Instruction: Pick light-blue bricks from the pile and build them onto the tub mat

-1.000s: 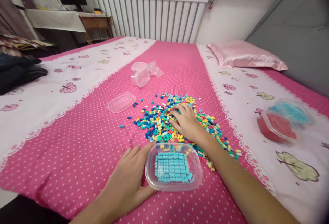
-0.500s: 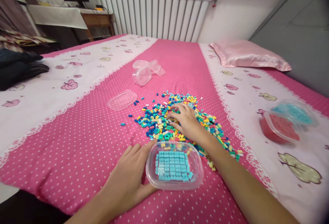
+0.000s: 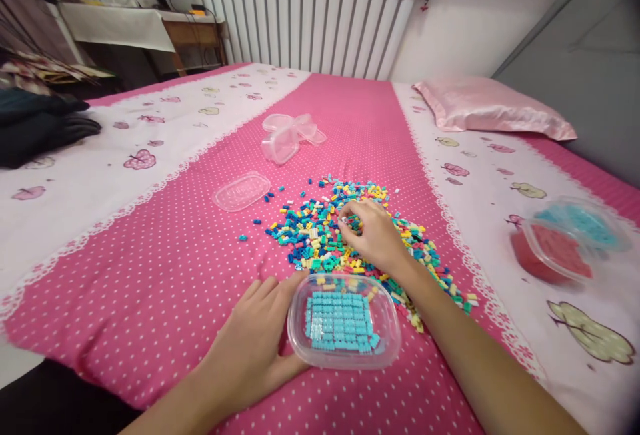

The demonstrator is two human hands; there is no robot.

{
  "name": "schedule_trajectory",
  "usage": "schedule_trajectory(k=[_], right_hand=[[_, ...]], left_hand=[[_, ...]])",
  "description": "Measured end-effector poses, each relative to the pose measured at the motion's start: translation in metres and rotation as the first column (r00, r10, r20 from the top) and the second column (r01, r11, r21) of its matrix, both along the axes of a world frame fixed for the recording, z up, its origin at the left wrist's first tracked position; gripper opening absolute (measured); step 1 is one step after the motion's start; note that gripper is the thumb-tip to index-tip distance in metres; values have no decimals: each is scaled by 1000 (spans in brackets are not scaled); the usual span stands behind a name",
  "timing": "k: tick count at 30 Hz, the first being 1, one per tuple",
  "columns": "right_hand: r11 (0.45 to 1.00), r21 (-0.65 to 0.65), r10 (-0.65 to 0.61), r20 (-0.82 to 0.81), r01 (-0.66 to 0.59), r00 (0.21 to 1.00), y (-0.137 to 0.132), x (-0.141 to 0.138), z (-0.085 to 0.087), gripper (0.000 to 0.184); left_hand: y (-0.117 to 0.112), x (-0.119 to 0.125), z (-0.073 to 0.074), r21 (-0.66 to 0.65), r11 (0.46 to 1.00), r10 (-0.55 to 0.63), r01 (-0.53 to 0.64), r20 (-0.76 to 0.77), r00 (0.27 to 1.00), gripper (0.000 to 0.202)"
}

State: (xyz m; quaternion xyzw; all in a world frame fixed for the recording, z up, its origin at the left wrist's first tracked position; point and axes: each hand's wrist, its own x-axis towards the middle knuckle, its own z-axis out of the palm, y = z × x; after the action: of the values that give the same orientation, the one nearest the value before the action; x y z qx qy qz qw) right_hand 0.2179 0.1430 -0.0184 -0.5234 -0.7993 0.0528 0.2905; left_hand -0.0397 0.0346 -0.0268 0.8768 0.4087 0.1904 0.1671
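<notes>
A heap of small coloured bricks (image 3: 320, 235) lies on the pink dotted bedspread (image 3: 150, 275). My right hand (image 3: 373, 238) rests on the heap with its fingers curled into a pinch on a small pale brick. A clear plastic tub (image 3: 387, 318) with rows of light-blue bricks inside stands just in front of the heap. My left hand (image 3: 250, 348) lies flat on the bedspread, fingers stretched out, its thumb and fingertips against the tub's left side.
A clear lid (image 3: 241, 190) lies left of the heap, and clear empty tubs (image 3: 287, 136) sit farther back. Closed tubs of red bricks (image 3: 547, 256) and blue bricks (image 3: 585, 222) stand at the right. A pink pillow (image 3: 493, 108) lies at the back right, dark clothes (image 3: 35, 128) at the left.
My right hand's fingers, spread over the heap before, have curled into a pinch on a small brick. The left hand and tub have stayed put; the view shifted slightly.
</notes>
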Motion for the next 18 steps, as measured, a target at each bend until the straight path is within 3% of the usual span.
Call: schedule_trajectory(k=[6, 11, 14, 18], right_hand=[[999, -41, 19, -63, -21, 998, -3, 0, -2, 20], [987, -63, -156, -128, 149, 979, -4, 8, 0, 29], [987, -96, -148, -198, 131, 969, -8, 11, 17, 21], [977, -193, 48, -239, -96, 970, -37, 2, 57, 13]], left_hand=[[0, 1, 0, 13, 1000, 0, 0, 7, 1000, 73], [0, 0, -1, 13, 1000, 3, -3, 9, 1000, 74], [-1, 0, -1, -12, 1000, 1, -1, 2, 1000, 74], [-2, 1, 1, -39, 999, -4, 3, -14, 1000, 73]])
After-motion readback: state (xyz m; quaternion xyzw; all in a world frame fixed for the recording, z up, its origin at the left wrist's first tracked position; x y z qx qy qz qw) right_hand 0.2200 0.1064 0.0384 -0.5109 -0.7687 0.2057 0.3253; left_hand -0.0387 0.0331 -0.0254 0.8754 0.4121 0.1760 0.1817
